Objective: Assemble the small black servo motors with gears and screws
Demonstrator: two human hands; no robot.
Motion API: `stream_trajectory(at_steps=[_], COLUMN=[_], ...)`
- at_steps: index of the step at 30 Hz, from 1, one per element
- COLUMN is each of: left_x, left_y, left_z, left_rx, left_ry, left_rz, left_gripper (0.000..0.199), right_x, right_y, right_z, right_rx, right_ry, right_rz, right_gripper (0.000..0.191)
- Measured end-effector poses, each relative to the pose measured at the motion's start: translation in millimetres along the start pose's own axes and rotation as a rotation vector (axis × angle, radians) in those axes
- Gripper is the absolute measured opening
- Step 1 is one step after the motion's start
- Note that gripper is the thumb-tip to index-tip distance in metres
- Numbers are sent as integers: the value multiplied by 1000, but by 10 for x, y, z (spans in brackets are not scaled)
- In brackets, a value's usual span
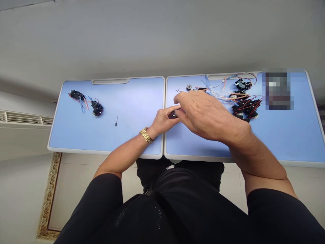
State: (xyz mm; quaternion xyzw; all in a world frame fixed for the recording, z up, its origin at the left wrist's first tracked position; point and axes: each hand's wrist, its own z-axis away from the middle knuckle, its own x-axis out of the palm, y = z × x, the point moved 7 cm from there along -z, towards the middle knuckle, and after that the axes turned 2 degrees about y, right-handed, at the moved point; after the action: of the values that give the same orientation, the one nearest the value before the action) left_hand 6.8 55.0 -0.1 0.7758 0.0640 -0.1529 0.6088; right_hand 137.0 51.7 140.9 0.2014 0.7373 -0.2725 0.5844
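Observation:
My left hand [165, 121], with a gold link watch [146, 135] on its wrist, pinches a small black component [173, 115] at the fingertips. My right hand [205, 113] arches over the same component, and its fingers meet it from the right. Just beyond my right hand lie bundles of black servo motors [245, 107] tangled with red, black and clear blue wires [215, 88]. A small round metal part [189, 87] sits near my right fingers. Tiny screws [177, 90] lie close by.
Two joined pale blue tabletop panels [114, 139] have white rims. On the left panel are two wired black assemblies [96, 107] and a small screwdriver [116, 120]. A pixelated blurred patch [278, 88] covers the far right. Tiled floor lies below.

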Motion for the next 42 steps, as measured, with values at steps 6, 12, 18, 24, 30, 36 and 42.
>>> stream_trajectory(at_steps=[6, 12, 18, 24, 30, 36, 42], left_x=[8, 4, 6, 3, 16, 6, 9], left_y=[-34, 6, -29, -35, -30, 19, -36], left_z=[8, -1, 15, 5, 14, 15, 10], left_rx=[-29, -18, -51, -42, -62, -28, -46], left_ry=[-7, -3, -11, -8, -22, -17, -14], left_rz=[-34, -29, -54, -22, -49, 0, -59], left_gripper=[15, 15, 17, 18, 19, 17, 22], right_x=[12, -19, 4, -50, -22, -63, -30], right_y=[10, -16, 13, 13, 46, 47, 45], right_z=[-2, 2, 19, 32, 34, 48, 46], right_rx=[-18, -44, -1, -6, 16, 34, 33], right_ry=[-38, -16, -72, -28, -54, -37, -64], right_rz=[-13, -83, -17, -56, -38, -79, -63], right_gripper=[23, 19, 22, 24, 21, 22, 23])
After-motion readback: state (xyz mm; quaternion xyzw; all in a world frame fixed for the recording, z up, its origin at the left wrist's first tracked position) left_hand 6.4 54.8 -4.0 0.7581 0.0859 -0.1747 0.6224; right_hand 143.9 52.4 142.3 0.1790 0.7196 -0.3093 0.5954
